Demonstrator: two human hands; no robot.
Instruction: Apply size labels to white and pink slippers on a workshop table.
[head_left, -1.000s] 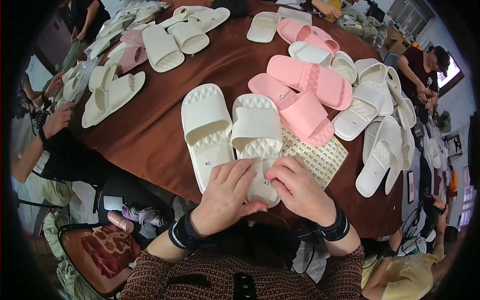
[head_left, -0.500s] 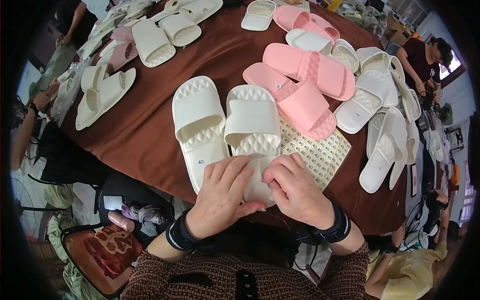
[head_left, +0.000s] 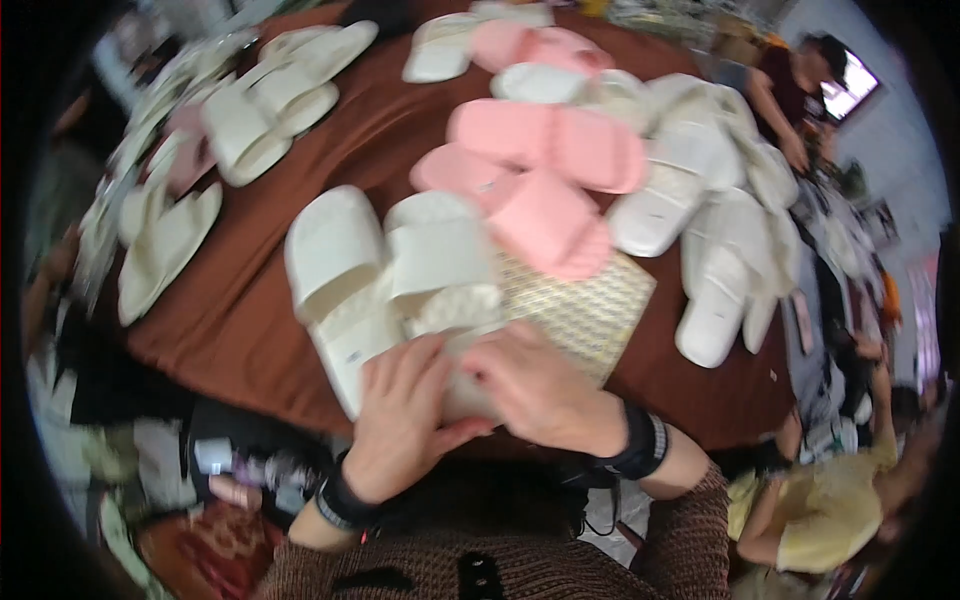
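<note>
A pair of white slide slippers lies toes away from me. My left hand (head_left: 402,412) grips the heel of the right-hand slipper (head_left: 440,250), fingers over its insole and thumb by the heel edge. My right hand (head_left: 545,392) is closed, its curled fingertips over the same insole; whatever they pinch, if anything, is hidden. Beside it, the left-hand slipper (head_left: 338,255) has a small dark size mark on its footbed. A yellowish sheet of size stickers (head_left: 590,310) lies right of my right hand, partly under a pink slipper (head_left: 545,225). The picture is smeared by motion.
Another pink slipper (head_left: 545,140) lies beyond. White slippers (head_left: 665,185) are heaped at the right, more (head_left: 240,130) at the far left, all on a brown cloth (head_left: 250,330). One co-worker (head_left: 790,95) stands far right; another in yellow (head_left: 820,510) is lower right.
My view has shifted, so the table and slippers sit differently in the picture. My right hand has turned, its fingers now pointing more to the left over the insole. The left hand keeps its hold.
</note>
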